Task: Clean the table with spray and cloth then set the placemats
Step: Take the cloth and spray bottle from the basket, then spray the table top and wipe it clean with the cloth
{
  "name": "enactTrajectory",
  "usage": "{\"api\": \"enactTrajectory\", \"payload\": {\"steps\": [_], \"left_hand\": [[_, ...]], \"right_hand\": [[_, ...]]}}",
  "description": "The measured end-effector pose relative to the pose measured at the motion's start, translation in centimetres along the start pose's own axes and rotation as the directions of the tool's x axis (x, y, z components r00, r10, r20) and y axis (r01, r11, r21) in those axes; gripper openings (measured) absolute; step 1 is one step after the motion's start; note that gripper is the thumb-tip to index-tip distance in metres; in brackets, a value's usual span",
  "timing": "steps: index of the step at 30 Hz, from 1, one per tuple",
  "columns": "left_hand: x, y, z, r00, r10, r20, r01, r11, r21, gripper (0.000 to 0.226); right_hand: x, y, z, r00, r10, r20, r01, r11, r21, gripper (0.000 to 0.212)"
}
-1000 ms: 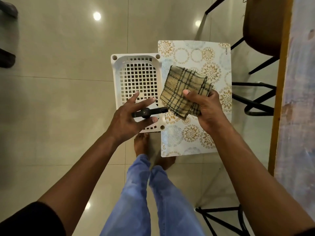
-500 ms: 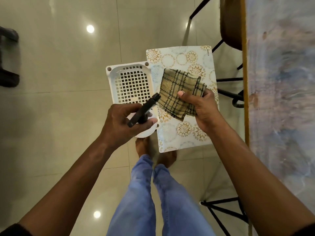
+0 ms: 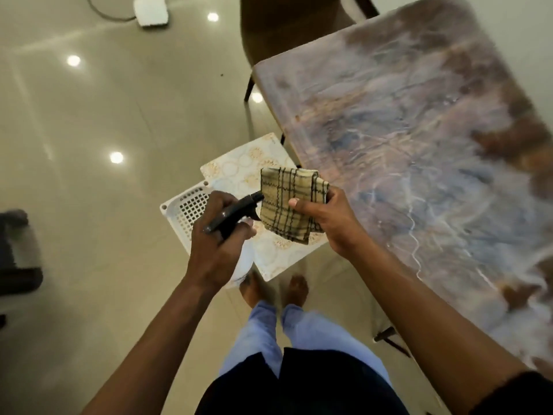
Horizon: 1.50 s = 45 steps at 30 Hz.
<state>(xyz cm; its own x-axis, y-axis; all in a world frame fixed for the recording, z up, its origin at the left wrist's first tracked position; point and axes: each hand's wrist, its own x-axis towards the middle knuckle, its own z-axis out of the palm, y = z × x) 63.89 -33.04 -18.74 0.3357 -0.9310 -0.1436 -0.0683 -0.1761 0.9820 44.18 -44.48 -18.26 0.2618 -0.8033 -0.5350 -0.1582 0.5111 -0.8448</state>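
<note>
Left hand (image 3: pixel 221 244) curled round sprayer (image 3: pixel 232 212) | right hand (image 3: pixel 324 218) pinched cloth (image 3: pixel 287 205), both left of table (image 3: pixel 419 145) | placemats (image 3: pixel 254 169) on stool (image 3: pixel 187 209), beside table | risk: nozzle faced cloth, spray could miss table

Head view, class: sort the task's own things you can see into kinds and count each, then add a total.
Spray bottle: 1, gripped by the left hand
Checked cloth: 1, held in the right hand
Patterned placemat: at least 1 visible; a stack cannot be ruled out
Table: 1
Total: 4
</note>
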Motion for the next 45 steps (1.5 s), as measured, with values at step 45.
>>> {"api": "enactTrajectory", "payload": {"steps": [45], "left_hand": [[-16.3,5.4,48.5,0.227,-0.544,0.808,-0.246,0.771,0.588,0.047]], "right_hand": [[-39.5,24.4,-40.5,0.106,0.498,-0.861,0.137,0.850,0.508,0.036]]}}
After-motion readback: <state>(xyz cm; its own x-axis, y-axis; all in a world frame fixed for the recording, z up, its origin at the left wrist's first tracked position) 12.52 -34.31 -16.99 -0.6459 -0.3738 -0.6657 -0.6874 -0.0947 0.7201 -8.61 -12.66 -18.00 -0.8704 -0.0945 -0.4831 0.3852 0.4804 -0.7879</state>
